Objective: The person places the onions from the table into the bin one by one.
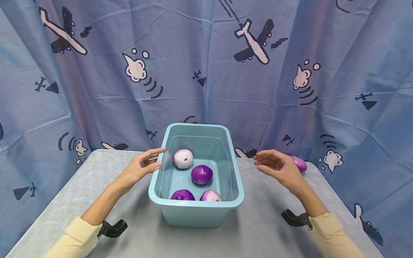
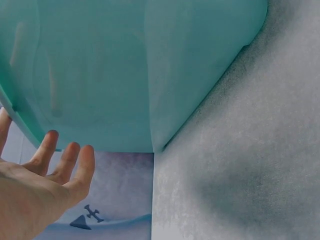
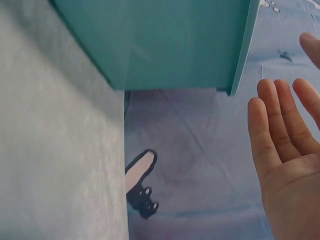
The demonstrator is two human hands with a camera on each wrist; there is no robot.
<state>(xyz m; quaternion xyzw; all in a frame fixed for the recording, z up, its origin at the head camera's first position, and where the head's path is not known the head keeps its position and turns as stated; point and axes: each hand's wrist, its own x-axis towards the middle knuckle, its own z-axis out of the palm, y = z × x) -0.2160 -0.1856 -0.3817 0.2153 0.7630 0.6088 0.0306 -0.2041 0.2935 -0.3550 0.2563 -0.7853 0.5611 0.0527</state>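
While both hands hang open above the table, neither holds anything. The left hand (image 1: 142,166) has its fingers loosely spread and stretched toward the bin (image 1: 196,211), with the fingertips (image 1: 158,164) right at the bin's left rim; from the head view it is hard to tell whether they touch it, and the left wrist view shows a small gap between the fingers (image 2: 82,165) and the teal wall (image 2: 125,75). The right hand (image 1: 280,166) is relaxed too, palm turned inward, fingers slightly bent, and it stands a little apart from the bin's right rim; its wrist view shows the flat palm (image 3: 287,165) beside the bin's corner (image 3: 235,50).

Between the two hands, inside the bin, lie four round pieces: a pale onion (image 1: 183,158) nearest the left fingertips, a purple onion (image 1: 202,174) in the middle, and nearer the person a dark purple one (image 1: 182,195) beside a pale-purple one (image 1: 210,196). Just behind the right hand a fifth purple onion (image 1: 299,163) rests on the grey table (image 1: 264,229). Beyond everything hangs a blue curtain (image 1: 206,71) printed with aeroplanes.
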